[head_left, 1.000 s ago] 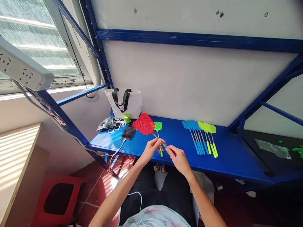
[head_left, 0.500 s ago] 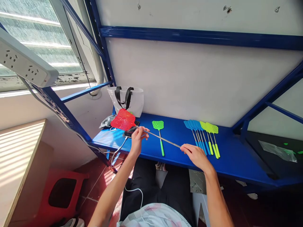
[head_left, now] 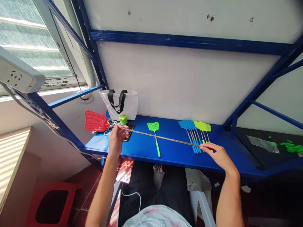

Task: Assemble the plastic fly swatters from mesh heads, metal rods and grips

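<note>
A red fly swatter (head_left: 96, 121) with a long metal rod spans between my two hands, above the blue shelf. Near its head, my left hand (head_left: 117, 135) pinches the rod. My right hand (head_left: 216, 154) is closed at the other end, hiding the handle. Below the rod lies a green fly swatter (head_left: 153, 126) with its handle toward me. Several blue fly swatters (head_left: 189, 124) and several yellow-green fly swatters (head_left: 202, 126) lie side by side near my right hand, which partly covers their handles.
A white bag (head_left: 129, 102) with black handles stands at the back left, with a small green tub (head_left: 122, 119) before it. A phone (head_left: 129, 132) lies by my left hand. Blue frame posts rise at both sides; a power strip (head_left: 20, 74) hangs at left.
My hands have moved apart, left hand leftward and right hand rightward. More of the red swatter's rod now shows between them, and its head has shifted left. The view has turned slightly right.
</note>
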`<state>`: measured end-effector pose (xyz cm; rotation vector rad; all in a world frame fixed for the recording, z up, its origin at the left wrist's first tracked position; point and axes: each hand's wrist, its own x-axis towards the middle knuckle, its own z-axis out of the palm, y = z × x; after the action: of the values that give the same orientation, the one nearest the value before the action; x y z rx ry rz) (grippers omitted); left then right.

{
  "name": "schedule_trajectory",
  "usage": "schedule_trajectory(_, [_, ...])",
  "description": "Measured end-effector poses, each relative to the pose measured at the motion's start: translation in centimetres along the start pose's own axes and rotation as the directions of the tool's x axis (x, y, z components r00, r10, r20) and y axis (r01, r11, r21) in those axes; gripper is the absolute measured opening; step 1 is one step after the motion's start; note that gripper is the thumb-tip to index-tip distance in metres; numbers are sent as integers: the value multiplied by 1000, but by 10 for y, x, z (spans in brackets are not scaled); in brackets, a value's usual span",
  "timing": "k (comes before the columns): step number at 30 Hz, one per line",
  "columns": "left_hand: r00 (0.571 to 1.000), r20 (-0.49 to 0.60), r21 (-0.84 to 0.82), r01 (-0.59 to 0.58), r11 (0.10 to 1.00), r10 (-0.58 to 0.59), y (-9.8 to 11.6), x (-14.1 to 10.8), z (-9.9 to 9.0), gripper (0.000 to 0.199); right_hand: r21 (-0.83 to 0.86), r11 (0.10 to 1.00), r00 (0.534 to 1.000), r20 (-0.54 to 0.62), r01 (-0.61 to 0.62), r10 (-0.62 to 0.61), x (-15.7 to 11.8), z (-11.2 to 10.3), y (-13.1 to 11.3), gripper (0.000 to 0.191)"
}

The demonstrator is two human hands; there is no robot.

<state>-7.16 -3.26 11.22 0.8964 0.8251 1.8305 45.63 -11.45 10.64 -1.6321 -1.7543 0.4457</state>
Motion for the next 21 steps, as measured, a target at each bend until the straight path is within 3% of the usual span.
schedule_trajectory(4, [990,-113,45,-82,996,87,-17,4,-1,48,-4,1000,998,64,-1,1,1,10,-10,52])
schedule_trajectory(8, [960,-243,95,-117,989,137,-25,16,-20,43,-9,1000,993,118,18,-17,6,31,-30,44])
schedule_trajectory(13, [961,-246,123,-100,987,128,-26,25,-32,43,28,999,987,162,16,-21,13,45,-37,39])
schedule_trajectory(15, [976,-191,147,-74,986,102,-32,21,-21,49,22,1000,989,149,-5,2,14,44,-34,40])
schedule_trajectory(18, [999,-32,162,-3,987,9,-51,1,10,59,7,1000,990,142,3,-4,13,46,-36,39])
schedule_trajectory(21, [984,132,140,101,985,-120,-75,-29,45,64,-2,999,988,146,44,-43,12,59,-48,37])
